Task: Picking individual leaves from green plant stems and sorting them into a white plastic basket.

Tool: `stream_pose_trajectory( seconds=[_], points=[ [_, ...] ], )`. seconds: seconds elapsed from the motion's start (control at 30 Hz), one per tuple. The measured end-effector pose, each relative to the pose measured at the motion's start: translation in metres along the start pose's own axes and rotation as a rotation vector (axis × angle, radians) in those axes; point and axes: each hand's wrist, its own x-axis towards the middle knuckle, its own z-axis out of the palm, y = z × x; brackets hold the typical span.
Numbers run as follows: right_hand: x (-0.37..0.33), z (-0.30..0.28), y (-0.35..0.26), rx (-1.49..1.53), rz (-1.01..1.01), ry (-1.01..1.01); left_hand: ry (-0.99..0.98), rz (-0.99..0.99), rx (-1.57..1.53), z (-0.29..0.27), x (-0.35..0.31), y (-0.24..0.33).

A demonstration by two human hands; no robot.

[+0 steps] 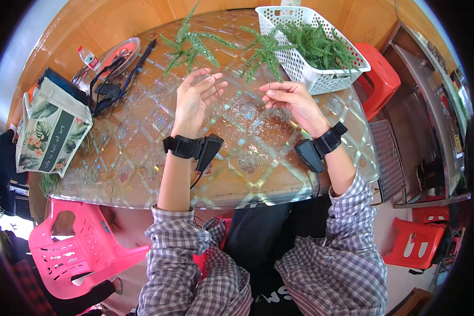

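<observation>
My left hand (194,100) is raised over the table, its fingers curled round the thin stem of a frosted green plastic sprig (192,42), whose leafy arms spread above the fingertips. Across from it, my right hand (292,100) is closed in a pinch with the thumb against the fingers. A second green sprig (266,50) fans out just above that pinch, beside the basket; its stem seems to end in my right fingertips. The hands are apart, with the glass-topped table (237,179) beneath them and white specks scattered on it. Each wrist wears a black strapped device.
A white perforated basket (326,79) holding a pile of green sprigs (318,45) stands at the far right. At the left are a printed tote bag (55,126), a bottle (88,58) and a tray (134,47). Pink (84,247) and red (376,79) plastic seats flank the table.
</observation>
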Motion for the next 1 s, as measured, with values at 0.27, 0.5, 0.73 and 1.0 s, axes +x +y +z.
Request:
stream_pose_trajectory(
  seconds=[0.27,0.5,0.73,1.0],
  points=[
    [0.006,-0.003,0.01,-0.266,-0.202,0.269,0.03,-0.069,-0.001,-0.003,0.002,-0.002],
    [0.009,-0.017,0.01,-0.794,-0.137,0.333,0.045,-0.083,-0.026,-0.004,0.004,-0.004],
    [0.01,-0.015,0.009,-0.527,-0.285,0.442,0.084,-0.062,-0.053,-0.005,0.004,-0.005],
    [0.001,-0.001,-0.001,-0.464,-0.452,0.585,0.105,-0.026,-0.091,-0.005,0.003,-0.007]
  ],
)
